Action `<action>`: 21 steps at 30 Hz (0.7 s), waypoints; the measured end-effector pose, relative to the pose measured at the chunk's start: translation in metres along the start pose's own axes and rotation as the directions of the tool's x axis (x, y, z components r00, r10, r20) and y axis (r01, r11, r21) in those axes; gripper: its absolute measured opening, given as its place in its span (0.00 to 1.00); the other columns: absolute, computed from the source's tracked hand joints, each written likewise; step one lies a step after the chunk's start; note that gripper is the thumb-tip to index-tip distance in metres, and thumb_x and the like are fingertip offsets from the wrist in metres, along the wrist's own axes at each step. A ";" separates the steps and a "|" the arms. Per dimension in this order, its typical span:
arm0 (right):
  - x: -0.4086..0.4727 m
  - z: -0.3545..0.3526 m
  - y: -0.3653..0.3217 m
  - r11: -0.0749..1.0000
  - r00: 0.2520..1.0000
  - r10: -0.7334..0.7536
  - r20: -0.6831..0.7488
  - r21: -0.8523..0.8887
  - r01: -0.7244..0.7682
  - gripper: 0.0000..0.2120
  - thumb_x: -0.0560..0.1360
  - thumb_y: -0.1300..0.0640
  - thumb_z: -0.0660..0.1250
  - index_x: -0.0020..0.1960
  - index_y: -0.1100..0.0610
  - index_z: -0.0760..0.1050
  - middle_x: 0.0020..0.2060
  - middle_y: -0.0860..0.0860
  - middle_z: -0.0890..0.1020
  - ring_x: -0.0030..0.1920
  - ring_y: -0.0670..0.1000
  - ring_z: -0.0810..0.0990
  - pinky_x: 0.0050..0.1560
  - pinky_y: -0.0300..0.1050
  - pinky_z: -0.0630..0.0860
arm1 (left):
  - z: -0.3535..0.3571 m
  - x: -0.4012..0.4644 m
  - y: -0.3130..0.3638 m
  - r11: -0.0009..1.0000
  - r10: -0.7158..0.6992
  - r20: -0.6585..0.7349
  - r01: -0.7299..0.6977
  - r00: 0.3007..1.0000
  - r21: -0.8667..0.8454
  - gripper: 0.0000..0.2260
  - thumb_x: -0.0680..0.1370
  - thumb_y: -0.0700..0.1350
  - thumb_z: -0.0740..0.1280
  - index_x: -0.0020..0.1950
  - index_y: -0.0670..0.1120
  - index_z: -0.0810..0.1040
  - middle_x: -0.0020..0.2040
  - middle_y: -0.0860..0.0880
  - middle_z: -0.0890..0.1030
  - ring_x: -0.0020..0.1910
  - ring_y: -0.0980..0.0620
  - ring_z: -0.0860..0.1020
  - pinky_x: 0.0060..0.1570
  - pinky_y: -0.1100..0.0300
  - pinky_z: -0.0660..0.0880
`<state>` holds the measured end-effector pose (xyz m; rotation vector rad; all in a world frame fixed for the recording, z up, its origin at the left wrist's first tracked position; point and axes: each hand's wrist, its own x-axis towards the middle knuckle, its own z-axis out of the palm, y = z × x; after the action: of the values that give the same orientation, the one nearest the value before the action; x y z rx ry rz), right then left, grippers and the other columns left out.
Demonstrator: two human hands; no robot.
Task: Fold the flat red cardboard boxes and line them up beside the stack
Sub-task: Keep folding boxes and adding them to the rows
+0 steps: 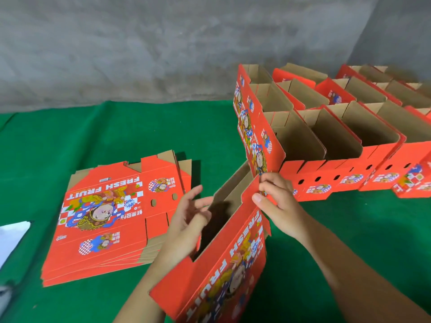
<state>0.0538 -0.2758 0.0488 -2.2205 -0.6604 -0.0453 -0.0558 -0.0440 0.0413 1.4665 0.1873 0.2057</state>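
The boxes are corrugated cardboard, printed smooth red outside, raw matt brown inside. Green cloth with a felt look covers the surface. The wall is rough grey concrete.

This looks like a small packing workshop, plain and bare. A rough grey concrete wall rises right behind a green cloth-covered surface; I can't tell whether that is a counter or the floor. On the cloth lies a stack of flat red fruit cartons printed "FRESH FRUIT". To the right of the stack, toward the wall, many folded red boxes stand open-topped in close rows, all of one print.
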 end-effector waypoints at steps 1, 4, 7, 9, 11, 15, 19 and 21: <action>-0.001 -0.002 0.006 0.999 1.000 0.015 0.019 -0.052 -0.014 0.19 0.74 0.34 0.60 0.44 0.51 0.73 0.57 0.42 0.71 0.64 0.47 0.64 0.63 0.35 0.62 | -0.002 0.001 -0.001 0.998 0.006 -0.055 -0.009 0.998 -0.056 0.20 0.82 0.32 0.62 0.68 0.52 0.75 0.52 0.52 0.86 0.51 0.57 0.83 0.57 0.64 0.78; -0.007 -0.011 0.024 0.982 0.999 -0.005 0.043 -0.187 0.013 0.21 0.72 0.33 0.62 0.43 0.52 0.75 0.55 0.44 0.70 0.60 0.50 0.63 0.59 0.42 0.62 | -0.006 0.005 0.001 0.968 0.000 -0.250 -0.062 0.968 -0.241 0.16 0.82 0.30 0.57 0.58 0.47 0.79 0.36 0.49 0.79 0.39 0.51 0.77 0.48 0.57 0.73; -0.011 -0.027 0.035 0.955 1.000 -0.015 -0.010 -0.297 0.011 0.21 0.71 0.33 0.63 0.44 0.51 0.78 0.56 0.46 0.70 0.59 0.51 0.64 0.63 0.46 0.61 | -0.020 0.019 0.006 0.858 -0.085 -0.398 -0.136 0.913 -0.495 0.16 0.78 0.31 0.51 0.47 0.47 0.75 0.31 0.53 0.65 0.32 0.53 0.60 0.36 0.58 0.58; -0.016 -0.041 0.044 0.948 0.985 -0.074 -0.157 -0.319 0.020 0.22 0.73 0.36 0.64 0.46 0.55 0.81 0.57 0.49 0.70 0.59 0.54 0.66 0.64 0.50 0.62 | -0.033 0.026 0.014 0.753 -0.043 -0.412 -0.242 0.910 -0.612 0.12 0.77 0.35 0.53 0.43 0.49 0.71 0.32 0.53 0.61 0.31 0.53 0.57 0.34 0.58 0.56; -0.027 -0.051 0.054 0.970 0.932 -0.122 -0.342 -0.239 0.039 0.22 0.76 0.42 0.64 0.48 0.62 0.81 0.58 0.50 0.69 0.62 0.55 0.68 0.67 0.51 0.63 | -0.045 0.034 0.023 0.675 0.038 -0.427 -0.339 0.903 -0.656 0.05 0.72 0.40 0.60 0.41 0.50 0.71 0.31 0.53 0.61 0.30 0.52 0.56 0.33 0.58 0.59; -0.055 -0.038 0.063 1.000 0.898 0.001 -0.441 -0.015 -0.008 0.14 0.76 0.45 0.63 0.47 0.56 0.76 0.59 0.41 0.64 0.64 0.46 0.64 0.71 0.40 0.60 | -0.046 0.054 0.039 0.760 0.063 -0.453 -0.337 0.889 -0.555 0.11 0.82 0.40 0.53 0.41 0.47 0.68 0.29 0.54 0.63 0.28 0.55 0.58 0.31 0.61 0.58; -0.068 -0.012 0.059 0.988 0.885 0.053 -0.463 -0.105 -0.114 0.13 0.74 0.42 0.63 0.42 0.52 0.74 0.58 0.43 0.66 0.59 0.49 0.63 0.61 0.40 0.59 | -0.037 0.047 0.032 0.946 0.153 -0.302 -0.228 0.941 -0.231 0.21 0.85 0.54 0.51 0.42 0.45 0.75 0.29 0.53 0.64 0.31 0.53 0.60 0.35 0.57 0.58; -0.067 -0.009 0.053 0.978 0.871 0.017 -0.491 -0.175 -0.117 0.13 0.76 0.42 0.63 0.40 0.51 0.72 0.53 0.44 0.71 0.57 0.49 0.65 0.59 0.43 0.62 | -0.043 0.037 0.030 0.979 0.169 -0.174 -0.186 0.970 -0.086 0.27 0.84 0.60 0.49 0.37 0.48 0.77 0.29 0.51 0.67 0.31 0.51 0.64 0.36 0.54 0.61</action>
<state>0.0232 -0.3408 0.0020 -2.2886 -0.3040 -0.6436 -0.0312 0.0097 0.0668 1.3645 0.1767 0.4779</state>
